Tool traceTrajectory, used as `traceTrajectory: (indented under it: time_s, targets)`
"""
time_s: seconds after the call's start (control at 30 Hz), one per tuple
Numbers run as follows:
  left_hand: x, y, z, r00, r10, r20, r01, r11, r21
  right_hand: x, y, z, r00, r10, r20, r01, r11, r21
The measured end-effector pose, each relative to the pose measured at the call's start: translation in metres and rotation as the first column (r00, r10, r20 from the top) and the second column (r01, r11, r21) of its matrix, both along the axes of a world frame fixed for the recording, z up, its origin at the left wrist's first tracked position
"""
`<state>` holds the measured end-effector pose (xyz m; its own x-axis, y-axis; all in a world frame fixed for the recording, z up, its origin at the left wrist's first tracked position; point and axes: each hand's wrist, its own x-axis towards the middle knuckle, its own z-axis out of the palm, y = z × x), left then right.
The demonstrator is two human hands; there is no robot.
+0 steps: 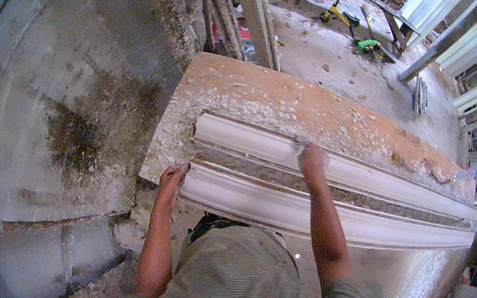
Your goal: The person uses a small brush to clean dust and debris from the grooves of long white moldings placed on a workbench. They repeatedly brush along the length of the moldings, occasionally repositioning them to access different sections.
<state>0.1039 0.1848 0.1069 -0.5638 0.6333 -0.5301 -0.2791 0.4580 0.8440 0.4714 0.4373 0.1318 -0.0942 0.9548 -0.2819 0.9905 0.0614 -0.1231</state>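
On the surface (348, 108) lies the near moulding (255, 197); I see the left hand (171, 177) at its end but can't tell its grip. Beyond lies the far moulding (247, 138), where the right hand (313, 161) clasps a blurred tool (302, 140).

The two long white mouldings (253, 139) look smooth, matt and plaster-like, the table (232, 76) wooden and rough under crusted flakes (171, 137), the wall (22, 111) matt, cement-like, the shirt (266, 281) ribbed cloth.
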Motion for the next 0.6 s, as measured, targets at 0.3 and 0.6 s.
traceTrajectory:
  time_s: [0.3, 0.6]
  targets:
    - [-0.005, -0.021, -0.033, 0.962, -0.047, -0.268, 0.064, 0.996, 0.058, 0.000, -0.009, 0.020, 0.846, 0.444, -0.294, -0.231, 0.803, 0.549]
    - [0.007, -0.031, -0.023, 0.930, -0.040, -0.366, 0.104, 0.982, 0.156, 0.025, -0.111, 0.006, 0.777, 0.113, -0.620, 0.033, 0.975, 0.219]
